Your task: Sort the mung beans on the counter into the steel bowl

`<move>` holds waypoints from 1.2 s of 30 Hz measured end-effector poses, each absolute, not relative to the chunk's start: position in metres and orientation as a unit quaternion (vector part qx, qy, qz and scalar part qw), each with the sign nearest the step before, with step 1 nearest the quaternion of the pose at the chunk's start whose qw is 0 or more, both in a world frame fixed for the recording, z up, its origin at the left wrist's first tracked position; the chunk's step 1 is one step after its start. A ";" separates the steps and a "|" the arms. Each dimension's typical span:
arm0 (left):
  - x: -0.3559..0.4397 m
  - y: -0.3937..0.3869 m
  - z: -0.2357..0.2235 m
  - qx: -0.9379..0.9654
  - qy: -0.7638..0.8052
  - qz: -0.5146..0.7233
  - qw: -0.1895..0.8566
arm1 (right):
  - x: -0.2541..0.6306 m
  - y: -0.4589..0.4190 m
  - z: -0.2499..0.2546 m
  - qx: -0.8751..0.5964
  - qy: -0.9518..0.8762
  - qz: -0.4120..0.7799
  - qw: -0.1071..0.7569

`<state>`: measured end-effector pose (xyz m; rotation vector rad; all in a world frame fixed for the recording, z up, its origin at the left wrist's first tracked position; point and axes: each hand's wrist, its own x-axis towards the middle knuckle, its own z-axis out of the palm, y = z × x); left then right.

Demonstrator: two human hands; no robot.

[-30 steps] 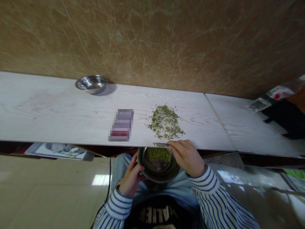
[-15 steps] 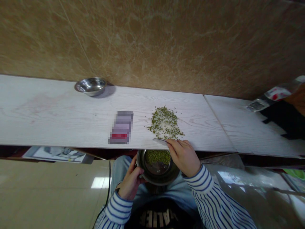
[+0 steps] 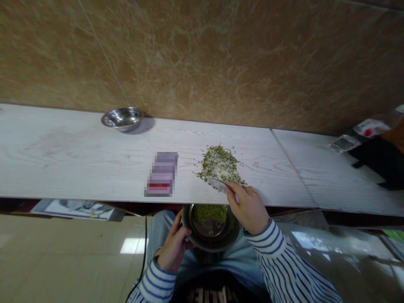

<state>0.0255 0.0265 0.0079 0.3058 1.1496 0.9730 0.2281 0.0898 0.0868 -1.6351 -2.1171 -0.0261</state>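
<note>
Small green beans, which look like mung beans (image 3: 217,158), lie spread on the white wood-grain counter (image 3: 78,168), mixed with pale grains (image 3: 222,171). My right hand (image 3: 249,206) pinches a thin, flat greyish piece (image 3: 217,184), whose exact kind I cannot make out. Its broad face shows at the near edge of the spread. Below the counter's front edge, my left hand (image 3: 175,248) grips the left rim of a metal bowl (image 3: 217,244) above my lap. More green beans (image 3: 210,213) lie inside it; the counter edge hides its far rim.
A smaller shiny metal bowl (image 3: 122,120) stands against the brown wall at the left. A pixelated flat rectangle (image 3: 162,173) lies left of the beans. A clear plastic package (image 3: 360,132) and a black item (image 3: 378,160) sit at the far right. Below the counter is an open shelf (image 3: 78,209).
My right hand has moved slightly away from me, and the flat piece has turned to show more of its face at the beans' edge. The whole view has shifted a little.
</note>
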 end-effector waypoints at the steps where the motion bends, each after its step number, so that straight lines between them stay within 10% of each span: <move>1: 0.025 0.026 0.008 0.136 0.521 0.438 0.719 | 0.226 0.092 0.089 -0.599 -0.763 0.002 0.243; 26: 0.021 0.028 0.010 0.111 0.528 0.442 0.717 | 0.192 0.142 0.103 -0.663 -0.700 0.132 0.230; 36: 0.010 0.029 0.002 0.099 0.540 0.457 0.700 | 0.208 0.290 0.141 -0.651 -0.744 0.042 0.147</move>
